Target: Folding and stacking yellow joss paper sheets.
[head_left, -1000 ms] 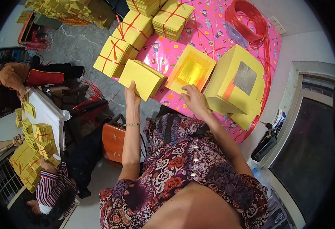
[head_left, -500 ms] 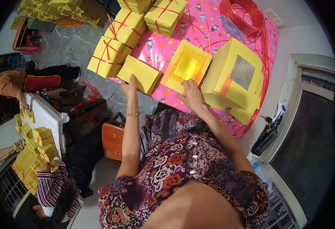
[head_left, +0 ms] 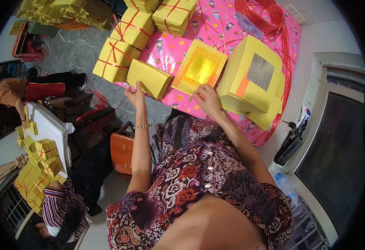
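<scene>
Here, left grip (head_left: 135, 95) closed on yellow paper stack (head_left: 149, 78); right grip (head_left: 206, 99) loosely open on gold-foil sheets (head_left: 200, 71).

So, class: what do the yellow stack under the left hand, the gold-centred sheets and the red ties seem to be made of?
Yellow stack under the left hand: matte paper, probably; thin layered edges show. Gold-centred sheets: paper with a shiny, foil-like square. Red ties on the bundles: glossy, likely plastic string.

A sleeveless floral top (head_left: 199, 179) in dark purple, red and white is worn, with pale buttons down its middle. A thin beaded bracelet (head_left: 142, 126) is worn on the left wrist.
</scene>
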`<state>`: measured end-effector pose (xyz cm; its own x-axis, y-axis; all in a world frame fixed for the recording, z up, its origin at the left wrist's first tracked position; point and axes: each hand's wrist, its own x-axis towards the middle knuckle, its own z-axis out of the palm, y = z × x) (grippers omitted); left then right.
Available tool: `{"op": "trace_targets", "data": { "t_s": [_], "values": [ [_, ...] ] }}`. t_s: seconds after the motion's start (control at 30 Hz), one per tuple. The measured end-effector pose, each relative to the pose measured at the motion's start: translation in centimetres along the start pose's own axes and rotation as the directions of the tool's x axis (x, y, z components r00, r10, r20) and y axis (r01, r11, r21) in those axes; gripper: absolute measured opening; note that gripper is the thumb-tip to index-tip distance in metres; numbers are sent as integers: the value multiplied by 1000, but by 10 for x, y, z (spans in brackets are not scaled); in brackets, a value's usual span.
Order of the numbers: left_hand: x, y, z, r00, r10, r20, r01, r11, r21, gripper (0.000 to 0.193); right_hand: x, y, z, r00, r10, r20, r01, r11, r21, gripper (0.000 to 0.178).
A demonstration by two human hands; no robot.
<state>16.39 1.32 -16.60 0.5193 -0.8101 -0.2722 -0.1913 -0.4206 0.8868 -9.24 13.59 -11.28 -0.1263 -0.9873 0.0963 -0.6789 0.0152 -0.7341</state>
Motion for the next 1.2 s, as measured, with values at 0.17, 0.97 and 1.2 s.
{"op": "trace_targets", "data": {
  "t_s": [0.17, 0.97, 1.2],
  "values": [
    [-48, 9, -5, 934, 356, -31, -357, 930, -89, 28, -1, 6, 2, 993, 109, -39, -105, 990, 94, 13],
    [-112, -9, 57, 605, -51, 795, 460, 837, -296, 20, -1, 22, 12, 969, 246, -5, -236, 936, 261, 13],
    [-137, 31, 43, 780, 516, 355, -562, 826, 36, 41, -1, 9, 10, 968, 226, -113, -196, 953, 229, 15]
  ]
}}
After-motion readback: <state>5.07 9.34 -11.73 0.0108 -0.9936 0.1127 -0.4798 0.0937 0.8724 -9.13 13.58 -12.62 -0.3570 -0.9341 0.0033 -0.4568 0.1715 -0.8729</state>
